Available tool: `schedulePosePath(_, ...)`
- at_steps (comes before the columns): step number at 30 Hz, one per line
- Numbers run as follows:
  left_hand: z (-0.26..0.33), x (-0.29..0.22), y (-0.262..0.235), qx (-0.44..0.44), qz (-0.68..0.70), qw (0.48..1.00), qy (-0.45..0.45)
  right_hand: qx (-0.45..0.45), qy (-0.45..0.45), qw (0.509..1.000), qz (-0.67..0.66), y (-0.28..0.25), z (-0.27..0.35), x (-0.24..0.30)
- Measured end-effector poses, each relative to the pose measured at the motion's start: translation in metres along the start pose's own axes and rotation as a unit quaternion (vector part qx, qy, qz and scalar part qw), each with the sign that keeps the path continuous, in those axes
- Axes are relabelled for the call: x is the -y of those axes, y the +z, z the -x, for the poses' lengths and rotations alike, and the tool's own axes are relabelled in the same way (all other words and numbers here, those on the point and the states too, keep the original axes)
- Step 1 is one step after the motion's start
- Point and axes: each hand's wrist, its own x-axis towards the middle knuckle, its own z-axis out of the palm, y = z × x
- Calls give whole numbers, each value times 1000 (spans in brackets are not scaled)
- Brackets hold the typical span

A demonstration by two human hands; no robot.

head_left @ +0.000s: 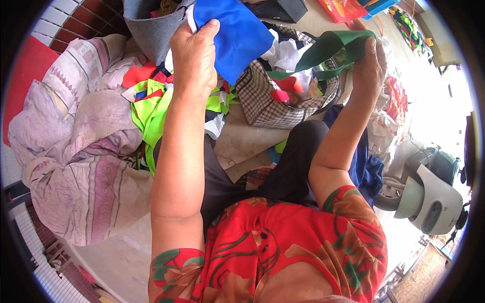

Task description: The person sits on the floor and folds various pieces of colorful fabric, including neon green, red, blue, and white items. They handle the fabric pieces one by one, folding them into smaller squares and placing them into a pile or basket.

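Observation:
My left hand (194,58) is raised and closed, with the thumb pressing on a piece of bright blue cloth (235,38). A bit of white shows at its fingers. My right hand (370,68) grips a dark green fabric strip (331,50), which loops and trails leftward over a checked bag (262,103). Inside that open bag lie white scraps (285,53) and red scraps (288,88). Beneath my left forearm spreads a heap of lime-green scraps (151,113) mixed with red, white and dark pieces.
Left of me lies a large bundle of patterned cloth (96,126). A grey bin (151,33) stands behind the scrap heap. A red package (343,10) is at the far right, and a grey-white scooter (437,199) stands on the right.

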Motion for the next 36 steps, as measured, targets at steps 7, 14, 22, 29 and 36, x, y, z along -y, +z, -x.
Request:
schedulePosePath(7,2,2,2,33,-25,999,28,88,17,995,39,40,-2,35)
schedulePosePath(14,2,3,0,98,-28,994,-33,101,27,992,-75,115,19,43)
schedulePosePath(22,18,2,18,256,194,933,-165,39,73,993,-83,133,39,4)
schedulePosePath(29,25,19,24,218,26,969,-109,121,150,977,-95,114,32,-5)
schedulePosePath(36,-1,10,1,44,-35,998,-15,174,113,920,332,13,8,-82)
